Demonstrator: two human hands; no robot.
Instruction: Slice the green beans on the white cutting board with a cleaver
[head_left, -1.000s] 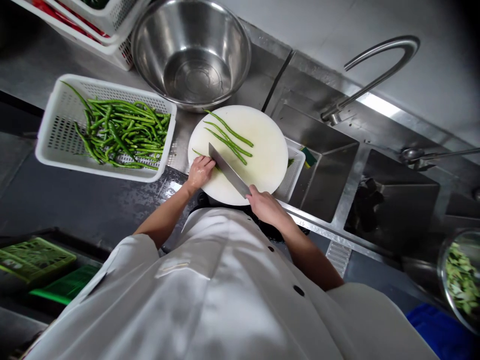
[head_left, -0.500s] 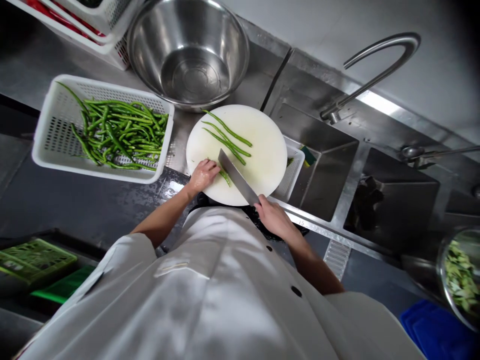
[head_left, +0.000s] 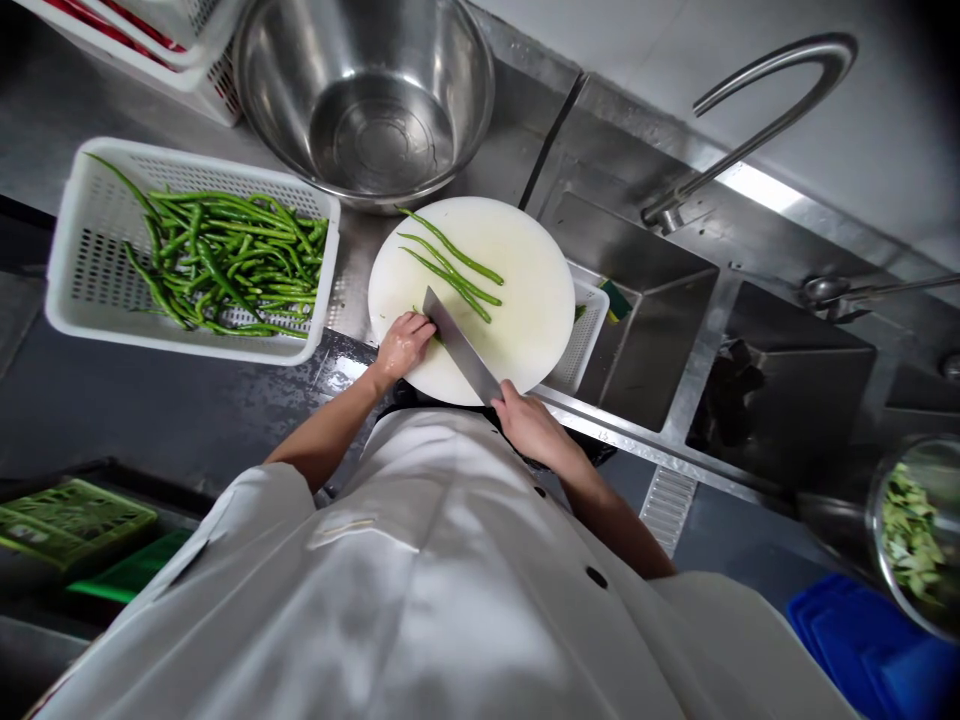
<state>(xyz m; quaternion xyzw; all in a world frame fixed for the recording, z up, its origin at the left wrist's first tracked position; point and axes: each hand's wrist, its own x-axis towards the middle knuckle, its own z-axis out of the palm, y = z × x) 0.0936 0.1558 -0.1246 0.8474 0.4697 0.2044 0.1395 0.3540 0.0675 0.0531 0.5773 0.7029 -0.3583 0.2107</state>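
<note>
My right hand (head_left: pixel 529 425) is closed round the handle of a broad knife (head_left: pixel 463 348), whose blade slants over the round white cutting board (head_left: pixel 532 330). Against the blade's far end, my left hand (head_left: pixel 405 347) has its fingers curled on a green pepper (head_left: pixel 438 339), mostly hidden by hand and blade. Three long green peppers (head_left: pixel 457 280) lie side by side on the board beyond the knife. Left of the board, a white perforated basket (head_left: pixel 90 240) holds several more green peppers (head_left: pixel 232 255).
Behind the board stands a big steel bowl (head_left: pixel 375 140). A sink (head_left: pixel 660 340) with a curved faucet (head_left: pixel 780 125) lies to the right, a white basket (head_left: pixel 585 335) at its near-left side. Another bowl (head_left: pixel 911 530) of cut vegetables is at far right.
The knife and my right hand have shifted left, closer to my left hand. Less of the held pepper shows. The whole view has shifted slightly.
</note>
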